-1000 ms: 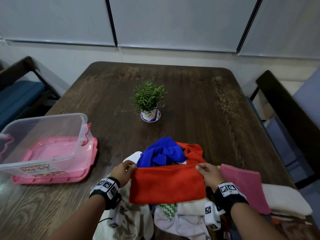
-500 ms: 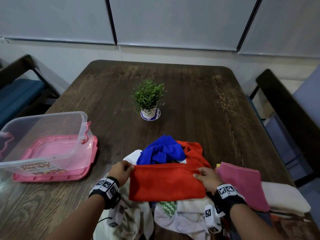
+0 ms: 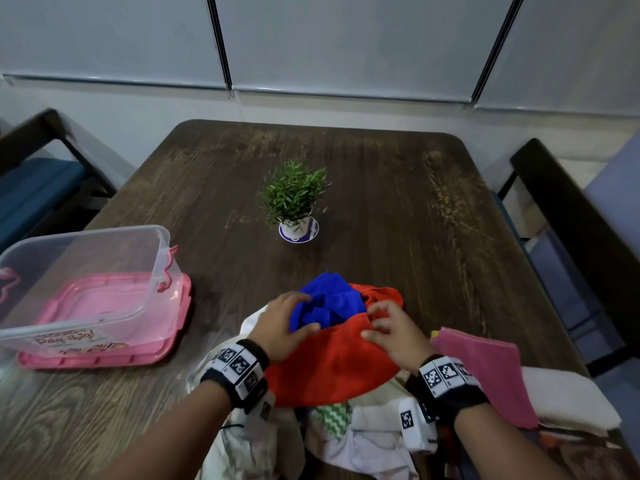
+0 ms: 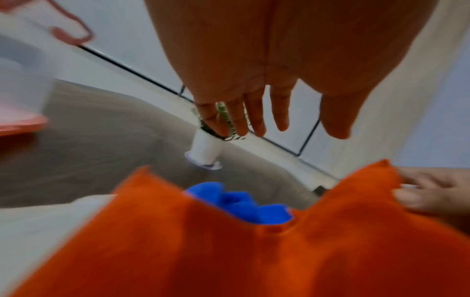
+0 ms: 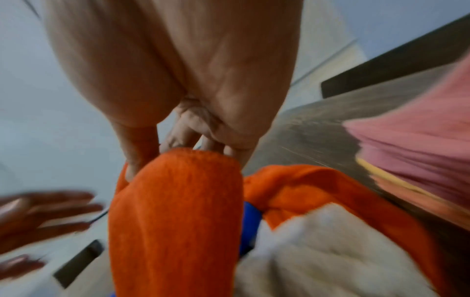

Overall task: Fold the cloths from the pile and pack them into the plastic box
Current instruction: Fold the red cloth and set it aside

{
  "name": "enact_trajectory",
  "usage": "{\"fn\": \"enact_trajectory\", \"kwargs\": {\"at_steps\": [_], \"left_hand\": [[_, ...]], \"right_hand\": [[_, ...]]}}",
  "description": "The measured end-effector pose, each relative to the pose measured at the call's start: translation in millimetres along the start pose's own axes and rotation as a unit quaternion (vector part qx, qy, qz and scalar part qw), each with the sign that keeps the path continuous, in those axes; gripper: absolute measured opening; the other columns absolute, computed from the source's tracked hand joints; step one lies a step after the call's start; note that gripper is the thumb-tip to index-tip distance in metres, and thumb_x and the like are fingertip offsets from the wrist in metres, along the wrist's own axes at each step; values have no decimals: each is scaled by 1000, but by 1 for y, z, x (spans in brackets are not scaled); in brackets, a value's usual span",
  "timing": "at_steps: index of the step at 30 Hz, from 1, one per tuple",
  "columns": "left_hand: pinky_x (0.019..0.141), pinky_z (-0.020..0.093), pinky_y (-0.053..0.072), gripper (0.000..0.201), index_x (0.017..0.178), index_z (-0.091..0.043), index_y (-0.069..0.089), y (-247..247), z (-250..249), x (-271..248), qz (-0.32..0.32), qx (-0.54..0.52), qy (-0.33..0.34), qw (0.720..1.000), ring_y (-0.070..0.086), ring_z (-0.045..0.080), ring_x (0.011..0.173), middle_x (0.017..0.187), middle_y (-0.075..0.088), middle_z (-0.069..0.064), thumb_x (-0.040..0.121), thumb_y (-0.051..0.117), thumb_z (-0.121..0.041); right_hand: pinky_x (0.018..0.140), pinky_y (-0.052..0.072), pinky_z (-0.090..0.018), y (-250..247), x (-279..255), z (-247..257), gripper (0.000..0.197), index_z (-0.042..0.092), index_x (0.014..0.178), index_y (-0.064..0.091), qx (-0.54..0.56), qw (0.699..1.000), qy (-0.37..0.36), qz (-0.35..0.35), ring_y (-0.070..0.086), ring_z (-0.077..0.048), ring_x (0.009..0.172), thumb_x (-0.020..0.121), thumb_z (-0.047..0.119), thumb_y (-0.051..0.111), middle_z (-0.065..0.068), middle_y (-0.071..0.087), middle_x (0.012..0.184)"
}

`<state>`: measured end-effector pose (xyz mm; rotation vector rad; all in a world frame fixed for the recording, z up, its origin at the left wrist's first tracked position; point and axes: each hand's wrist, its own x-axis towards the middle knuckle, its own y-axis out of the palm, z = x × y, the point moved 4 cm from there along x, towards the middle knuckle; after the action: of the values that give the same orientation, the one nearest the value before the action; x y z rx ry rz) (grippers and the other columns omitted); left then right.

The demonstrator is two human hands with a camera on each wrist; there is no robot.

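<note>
An orange cloth lies folded on top of the pile at the table's near edge, with a crumpled blue cloth just behind it. My left hand hovers over the blue cloth's left side with straight, spread fingers that hold nothing. My right hand pinches the orange cloth's far edge, bunched between thumb and fingers. The clear plastic box stands at the left on its pink lid and looks empty.
A small potted plant stands mid-table behind the pile. A folded pink cloth and a cream one lie to the right. White and patterned cloths hang at the near edge. Chairs flank the table.
My left hand has let go of the orange cloth's left corner and moved forward over the blue cloth. My right hand has drawn its edge inward, bunching it.
</note>
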<state>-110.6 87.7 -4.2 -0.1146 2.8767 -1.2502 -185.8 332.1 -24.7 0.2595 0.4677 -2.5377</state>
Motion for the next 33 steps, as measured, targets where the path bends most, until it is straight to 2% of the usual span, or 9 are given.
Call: {"fn": "enact_trajectory", "kwargs": {"at_steps": [2,5,8,13,18,22,25,29,33], "left_hand": [[102,30,40,58,111,-30,52,-3,-38,10,24,-85,37,995,50,8,123,131,55,-7,69,64,-68],[100,30,43,50,93,-30,46,-12,-72,20,79,-166,54,982,55,5,119,128,58,-11,66,78,-56],[79,25,48,50,92,-17,48,-21,-83,21,125,-201,52,970,58,5,81,91,64,-18,68,86,-39],[67,29,43,46,79,-15,55,-26,-92,17,146,-184,59,970,49,6,67,70,54,-10,68,78,-54],[65,29,44,28,74,-19,60,-34,-111,9,71,-206,90,972,52,5,66,68,58,-8,78,76,-41],[71,41,48,32,79,-18,63,-40,-118,5,9,-226,106,968,56,20,71,77,60,2,77,73,-49],[78,49,50,28,82,-25,67,-45,-118,2,-47,-232,96,967,60,32,82,85,64,8,77,71,-52],[71,30,46,20,77,-34,65,-54,-116,-5,-118,-226,78,964,55,9,72,75,60,-9,78,63,-54],[61,27,40,26,75,-25,57,-54,-116,-13,-141,-196,76,967,45,4,61,63,49,-13,78,58,-51]], "right_hand": [[72,50,-26,11,-3,28,42,26,108,45,-12,998,-47,36,66,-7,72,84,11,77,-2,72,81],[80,51,-34,17,-12,63,46,35,102,39,-7,992,-110,56,69,-15,78,80,30,79,-6,75,84],[79,49,-39,12,-22,88,44,39,98,39,-7,987,-145,75,67,-17,78,76,33,77,-9,75,85],[88,55,-46,-5,-34,112,44,36,97,39,-30,981,-180,66,73,-24,88,82,14,74,-11,75,90],[78,56,-49,-19,-48,119,39,26,101,41,-7,983,-173,56,72,-37,87,87,10,74,-9,74,96],[79,54,-34,-27,-60,124,27,22,99,53,-32,979,-190,73,67,-15,85,87,13,75,8,68,89],[90,56,-41,-31,-69,122,21,23,99,62,-61,973,-195,103,68,-18,94,85,17,77,1,69,97],[88,56,-49,-42,-75,119,12,21,94,69,-85,974,-202,53,71,-22,91,85,18,76,-3,73,93],[75,58,-37,-57,-78,124,9,24,86,74,-78,969,-231,-38,70,-16,78,82,22,81,2,74,83]]}}
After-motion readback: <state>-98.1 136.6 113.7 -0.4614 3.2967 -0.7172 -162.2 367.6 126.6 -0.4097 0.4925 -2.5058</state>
